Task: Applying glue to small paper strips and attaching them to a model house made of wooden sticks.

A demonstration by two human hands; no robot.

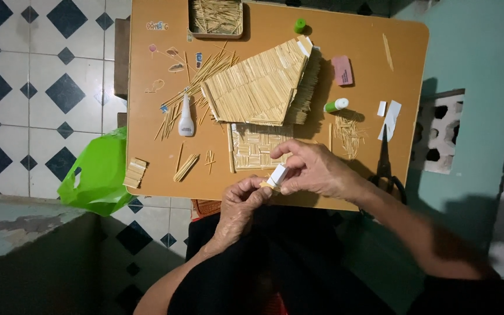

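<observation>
A person seated at a small orange-brown table (147,175) is working with both hands at its near edge, seen from a head-worn camera looking straight down. The right hand (316,171) is pinching a small white block (277,174) between thumb and fingertips — fingers curled closed around it — while the left hand (239,204) is gripping a tiny tan piece (263,185) just below the block, its fingers bunched tight so that little of the piece is showing. The two hands are touching at the fingertips, hovering over the table's front rim and the person's dark lap. Just beyond them, a flat woven panel of sticks (258,146) is lying on the table, and behind that a roof-shaped model of thin wooden sticks (261,87) is sitting near the centre. A white glue bottle (186,116) is lying to the left among loose sticks (185,166); a tray of sticks (216,17) is resting at the far edge. To the right, a green-capped tube (336,105), a pink eraser-like block (342,70), paper scraps (389,114) and black scissors (385,169) are lying well apart from the hands. A green plastic bag (97,175) is hanging off the table's left side — above a tiled floor (42,87).
</observation>
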